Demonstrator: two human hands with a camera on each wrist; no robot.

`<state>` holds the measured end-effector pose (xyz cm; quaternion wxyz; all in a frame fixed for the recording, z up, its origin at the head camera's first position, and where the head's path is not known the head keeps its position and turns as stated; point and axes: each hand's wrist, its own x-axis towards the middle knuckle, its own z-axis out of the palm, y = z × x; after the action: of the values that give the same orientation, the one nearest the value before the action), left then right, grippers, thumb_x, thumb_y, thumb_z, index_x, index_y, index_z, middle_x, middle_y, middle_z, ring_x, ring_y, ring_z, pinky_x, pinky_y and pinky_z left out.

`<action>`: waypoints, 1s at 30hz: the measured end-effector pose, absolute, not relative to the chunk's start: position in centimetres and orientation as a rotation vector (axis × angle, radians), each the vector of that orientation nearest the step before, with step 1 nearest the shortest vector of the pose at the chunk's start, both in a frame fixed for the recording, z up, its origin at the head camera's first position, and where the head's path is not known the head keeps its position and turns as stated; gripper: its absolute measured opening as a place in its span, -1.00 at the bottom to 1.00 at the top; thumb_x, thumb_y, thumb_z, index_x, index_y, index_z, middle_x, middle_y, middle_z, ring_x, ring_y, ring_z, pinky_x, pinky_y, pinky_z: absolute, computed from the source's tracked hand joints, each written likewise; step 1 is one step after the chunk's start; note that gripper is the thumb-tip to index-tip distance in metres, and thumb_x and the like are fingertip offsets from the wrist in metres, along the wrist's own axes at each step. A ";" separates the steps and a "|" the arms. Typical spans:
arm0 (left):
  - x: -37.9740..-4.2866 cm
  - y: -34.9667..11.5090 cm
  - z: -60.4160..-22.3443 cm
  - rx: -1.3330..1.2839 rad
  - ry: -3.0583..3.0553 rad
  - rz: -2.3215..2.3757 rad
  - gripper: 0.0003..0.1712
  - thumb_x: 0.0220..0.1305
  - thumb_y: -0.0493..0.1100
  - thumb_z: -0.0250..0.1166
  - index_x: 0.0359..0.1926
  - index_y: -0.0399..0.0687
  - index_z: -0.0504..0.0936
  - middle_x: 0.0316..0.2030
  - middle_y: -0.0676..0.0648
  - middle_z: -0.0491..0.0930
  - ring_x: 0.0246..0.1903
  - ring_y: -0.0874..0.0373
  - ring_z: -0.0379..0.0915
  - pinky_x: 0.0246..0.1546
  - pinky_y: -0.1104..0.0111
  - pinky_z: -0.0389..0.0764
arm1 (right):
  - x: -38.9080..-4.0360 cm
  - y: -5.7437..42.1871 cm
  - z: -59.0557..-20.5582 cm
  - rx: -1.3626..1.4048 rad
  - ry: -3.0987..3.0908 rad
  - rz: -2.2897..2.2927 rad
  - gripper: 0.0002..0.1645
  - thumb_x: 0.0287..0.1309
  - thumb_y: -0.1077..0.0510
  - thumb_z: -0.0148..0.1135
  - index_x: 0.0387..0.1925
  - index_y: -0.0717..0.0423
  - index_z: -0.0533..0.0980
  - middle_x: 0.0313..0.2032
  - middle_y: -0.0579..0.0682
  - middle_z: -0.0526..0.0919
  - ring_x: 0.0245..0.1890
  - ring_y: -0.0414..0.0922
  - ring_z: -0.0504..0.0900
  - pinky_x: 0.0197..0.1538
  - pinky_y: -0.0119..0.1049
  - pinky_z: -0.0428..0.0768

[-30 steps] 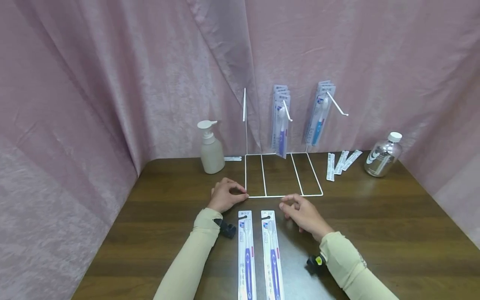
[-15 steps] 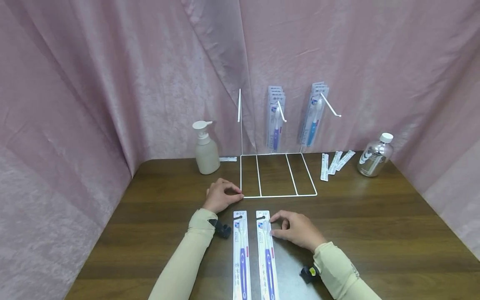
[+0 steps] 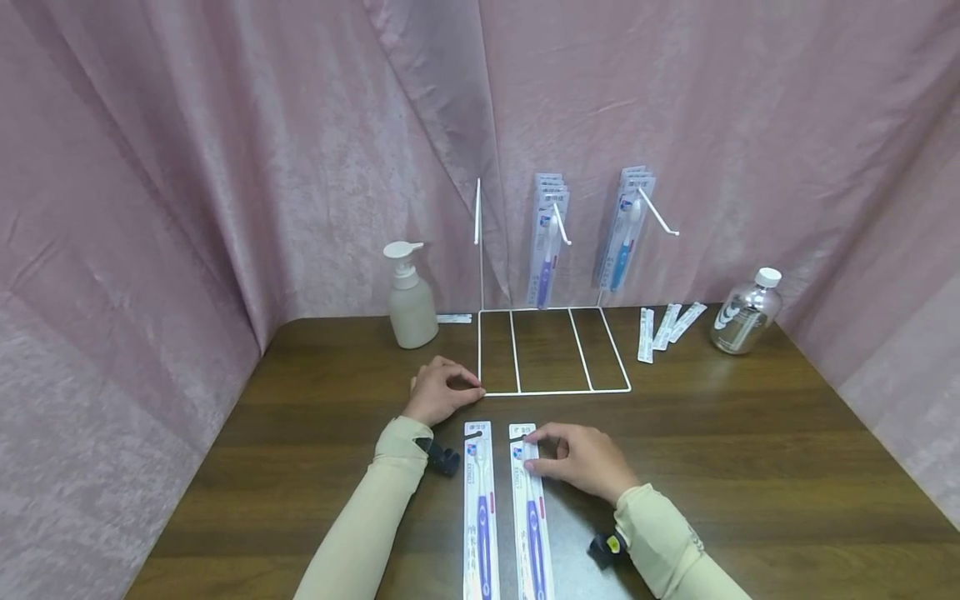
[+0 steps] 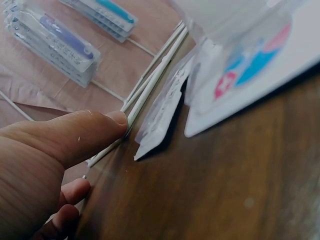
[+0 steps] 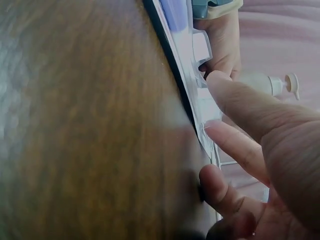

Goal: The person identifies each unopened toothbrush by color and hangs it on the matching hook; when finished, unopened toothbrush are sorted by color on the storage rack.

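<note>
My left hand (image 3: 437, 395) pinches the front left corner of a white wire display rack (image 3: 555, 392). In the left wrist view the thumb (image 4: 117, 120) lies on the rack's wire, and the index finger is hidden behind it. Two packaged purple toothbrushes lie side by side before the rack, a left pack (image 3: 472, 512) and a right pack (image 3: 520, 517). Over the upper end of the right pack, my right hand (image 3: 588, 458) has its thumb and index finger spread apart, their tips at the clear blister. That pack lies flat on the wood.
Purple toothbrush packs (image 3: 542, 250) and blue ones (image 3: 621, 242) hang from two rack hooks; the left hook (image 3: 477, 212) is bare. A pump bottle (image 3: 412, 308) stands left, a clear white-capped bottle (image 3: 746, 317) right. Small white strips (image 3: 646, 335) lie beside the rack.
My right hand has come away from the rack's front bar, toward me and left, onto the upper end of the right toothbrush pack. The left hand keeps its grip on the rack corner.
</note>
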<state>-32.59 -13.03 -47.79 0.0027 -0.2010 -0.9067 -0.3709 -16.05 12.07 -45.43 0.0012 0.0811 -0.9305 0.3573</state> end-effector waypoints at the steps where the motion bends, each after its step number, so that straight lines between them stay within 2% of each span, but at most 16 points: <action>1: -32.6 -13.1 -47.9 -0.630 -2.844 -1.166 -0.84 0.13 0.13 0.62 -0.30 0.34 0.81 0.07 -0.01 0.56 0.17 -0.12 0.36 0.17 -0.03 0.19 | -16.1 12.0 -45.4 0.255 -2.915 1.136 -0.56 0.07 -0.23 0.60 -0.02 -0.26 0.76 -0.58 -0.25 0.47 -0.58 -0.26 0.41 -0.48 -0.29 0.35; 5: -32.5 -13.4 -47.8 -0.623 -2.846 -1.175 -0.84 0.13 0.12 0.62 -0.30 0.35 0.80 0.07 -0.01 0.55 0.17 -0.12 0.35 0.17 -0.02 0.19 | -16.2 11.8 -45.5 0.245 -2.906 1.161 -0.62 0.04 -0.18 0.64 -0.09 -0.24 0.78 -0.48 -0.21 0.51 -0.46 -0.21 0.44 -0.38 -0.26 0.40; 11: -32.3 -13.6 -47.5 -0.606 -2.857 -1.174 -0.84 0.13 0.10 0.62 -0.30 0.34 0.80 0.08 -0.01 0.56 0.18 -0.12 0.35 0.18 -0.01 0.20 | -16.2 11.7 -45.4 0.226 -2.823 1.254 -0.65 0.06 -0.09 0.64 -0.10 -0.19 0.78 -0.29 -0.23 0.66 -0.23 -0.20 0.59 -0.08 -0.12 0.55; 14: -32.3 -13.5 -47.5 -0.612 -2.846 -1.179 -0.84 0.13 0.10 0.62 -0.30 0.32 0.81 0.07 -0.01 0.56 0.18 -0.12 0.35 0.18 -0.03 0.20 | -16.3 12.0 -44.7 0.252 -2.712 1.300 -0.66 0.12 0.00 0.62 -0.05 -0.11 0.76 -0.36 -0.27 0.72 -0.31 -0.24 0.66 -0.14 -0.21 0.60; 17: -32.4 -13.3 -47.5 -0.627 -2.839 -1.185 -0.83 0.13 0.11 0.62 -0.30 0.32 0.81 0.07 -0.01 0.56 0.17 -0.12 0.36 0.18 -0.03 0.20 | -16.4 12.6 -43.0 0.289 -2.545 1.243 -0.62 0.12 0.12 0.61 0.01 -0.04 0.76 -0.45 -0.29 0.71 -0.49 -0.27 0.61 -0.37 -0.34 0.55; 18: -32.4 -13.2 -47.6 -0.630 -2.836 -1.189 -0.83 0.13 0.11 0.62 -0.30 0.31 0.81 0.06 0.00 0.56 0.17 -0.12 0.36 0.17 -0.03 0.20 | -16.5 12.9 -42.3 0.299 -2.475 1.191 -0.59 0.10 0.15 0.62 0.02 -0.03 0.76 -0.45 -0.28 0.72 -0.50 -0.28 0.60 -0.40 -0.38 0.52; 24: -32.6 -13.0 -47.8 -0.620 -2.837 -1.176 -0.84 0.13 0.11 0.63 -0.31 0.33 0.80 0.05 0.02 0.55 0.13 -0.09 0.36 0.14 0.00 0.21 | -18.0 14.4 -37.0 0.371 -2.051 0.874 -0.47 -0.02 0.28 0.64 0.07 0.05 0.76 -0.41 -0.13 0.76 -0.52 -0.27 0.41 -0.40 -0.49 0.30; 26: -32.6 -13.0 -47.8 -0.620 -2.841 -1.175 -0.84 0.13 0.11 0.63 -0.31 0.33 0.80 0.05 0.02 0.55 0.13 -0.08 0.36 0.15 0.00 0.21 | -18.6 14.8 -35.2 0.364 -1.958 0.835 -0.47 0.00 0.28 0.62 0.08 0.04 0.76 -0.42 -0.08 0.76 -0.54 -0.25 0.31 -0.40 -0.49 0.22; 30: -32.5 -13.1 -47.6 -0.625 -2.847 -1.176 -0.83 0.14 0.11 0.62 -0.30 0.32 0.80 0.05 0.01 0.55 0.13 -0.09 0.36 0.16 0.00 0.21 | -19.9 15.0 -32.5 0.316 -1.860 0.851 -0.50 0.09 0.26 0.59 0.11 -0.02 0.75 -0.40 -0.03 0.77 -0.52 -0.23 0.29 -0.37 -0.47 0.21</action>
<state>-32.45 -13.13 -47.58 -0.0009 -0.1990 -0.9058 -0.3741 -19.94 14.98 -32.53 0.5107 0.1315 -0.7727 0.3534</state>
